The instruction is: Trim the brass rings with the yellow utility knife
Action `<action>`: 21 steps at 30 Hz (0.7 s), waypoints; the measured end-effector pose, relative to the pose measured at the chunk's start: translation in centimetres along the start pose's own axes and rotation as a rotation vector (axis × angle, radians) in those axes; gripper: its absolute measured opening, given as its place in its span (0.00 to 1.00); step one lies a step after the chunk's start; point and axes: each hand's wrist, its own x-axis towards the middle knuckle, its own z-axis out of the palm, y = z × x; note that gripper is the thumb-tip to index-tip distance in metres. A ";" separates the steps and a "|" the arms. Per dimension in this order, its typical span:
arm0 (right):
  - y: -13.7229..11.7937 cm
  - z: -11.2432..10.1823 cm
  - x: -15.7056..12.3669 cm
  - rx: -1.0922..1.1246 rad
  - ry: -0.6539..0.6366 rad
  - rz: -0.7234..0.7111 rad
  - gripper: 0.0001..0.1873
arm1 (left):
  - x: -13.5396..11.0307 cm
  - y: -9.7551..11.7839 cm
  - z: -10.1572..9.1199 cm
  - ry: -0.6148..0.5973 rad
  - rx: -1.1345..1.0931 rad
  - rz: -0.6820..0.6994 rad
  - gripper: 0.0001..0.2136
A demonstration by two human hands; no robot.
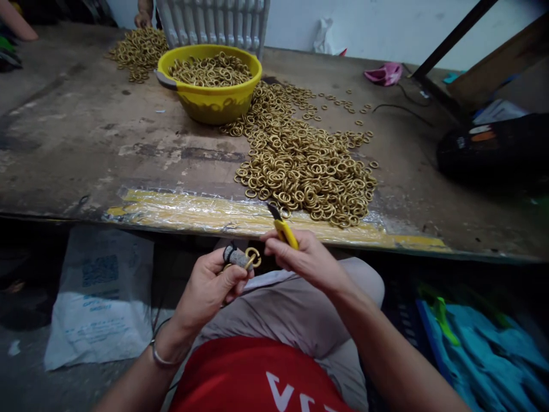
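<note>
Between the thumb and the cloth-wrapped index finger of my left hand [214, 280] is a brass-coloured ring [253, 257]; part of it, and perhaps another ring, is hidden by the fingers. My right hand [306, 254] is closed around a yellow utility knife [286, 233], its dark blade pointing up and away from me. Both hands are over my lap, just in front of the table edge, a short gap apart. Beyond the knife a large heap of similar rings [309, 166] spreads over the table. Behind it stands a yellow basin [214, 94] filled with more rings.
The worn table [86, 149] has yellow tape [193, 214] along its front edge. A smaller ring pile [139, 51] lies far left, near another person's hand [143, 20]. A radiator [214, 23] stands behind the basin. A black object [493, 149] and pink item [385, 74] lie right.
</note>
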 end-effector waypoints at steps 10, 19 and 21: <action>0.0 1.0 -0.3 0.290 -0.080 0.106 0.13 | 0.8 0.1 0.7 -0.015 -0.146 -0.062 0.13; 0.4 2.1 -0.6 0.316 0.017 0.003 0.14 | 1.2 0.7 1.2 -0.140 -0.282 -0.147 0.16; 0.5 2.4 -0.7 0.315 0.017 -0.017 0.13 | 1.2 0.7 1.2 -0.144 -0.268 -0.165 0.15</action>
